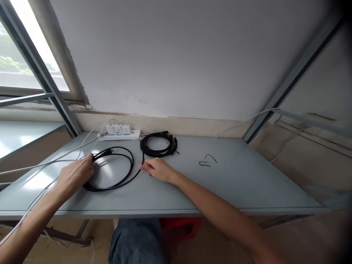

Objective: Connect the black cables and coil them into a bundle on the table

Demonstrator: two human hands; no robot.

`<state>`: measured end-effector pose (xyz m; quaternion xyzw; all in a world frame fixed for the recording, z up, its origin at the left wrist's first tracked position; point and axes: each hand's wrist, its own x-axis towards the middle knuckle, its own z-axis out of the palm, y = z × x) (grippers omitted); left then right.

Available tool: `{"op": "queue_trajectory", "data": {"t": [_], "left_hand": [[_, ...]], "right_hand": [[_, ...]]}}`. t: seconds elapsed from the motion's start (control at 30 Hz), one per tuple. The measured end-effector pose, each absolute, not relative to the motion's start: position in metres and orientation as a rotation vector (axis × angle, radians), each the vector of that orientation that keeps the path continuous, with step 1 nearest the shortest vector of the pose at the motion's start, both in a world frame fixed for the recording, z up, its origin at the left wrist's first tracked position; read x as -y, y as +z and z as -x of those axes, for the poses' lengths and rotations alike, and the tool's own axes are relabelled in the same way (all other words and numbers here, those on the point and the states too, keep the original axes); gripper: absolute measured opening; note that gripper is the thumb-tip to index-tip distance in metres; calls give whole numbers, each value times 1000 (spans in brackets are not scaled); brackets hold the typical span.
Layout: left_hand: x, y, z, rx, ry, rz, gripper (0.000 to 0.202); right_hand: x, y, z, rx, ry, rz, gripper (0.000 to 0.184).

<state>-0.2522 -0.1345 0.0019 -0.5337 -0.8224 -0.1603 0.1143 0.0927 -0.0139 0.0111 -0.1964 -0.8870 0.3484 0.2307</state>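
Observation:
A black cable (132, 161) lies in wide loops on the left part of the grey tabletop. My left hand (78, 172) is closed around the left side of these loops, and a plug end (109, 151) sticks out beside its fingers. Farther right, my right hand (158, 168) has its thumb and fingers on the strand that leads from the loops toward a second, thicker black coil (159, 153). That coil rests flat near the wall, just beyond my right hand. Two short black twist ties (211, 158) lie loose to the right.
At the back stands a white power strip (121, 135) with several white chargers (118, 129) plugged in. White cords (66, 156) cross the table's left side, by my left arm. Metal posts (286, 84) rise at both sides. Under the table is a red stool (181, 227).

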Motion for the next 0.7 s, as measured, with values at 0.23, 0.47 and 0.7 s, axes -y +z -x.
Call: {"op": "queue_trajectory", "data": {"t": [0.23,0.47,0.7], "left_hand": [[133,-3,265,2546,-443,1493,36],[137,31,154,1927,-663,1714,41],[47,44,10,1646,-663,2259,24]], "right_hand": [[8,16,-96,2459,893,556,67],[-50,22,-132,1913,363,947,48],[-73,-10,-180,1759,290,1267,23]]}}
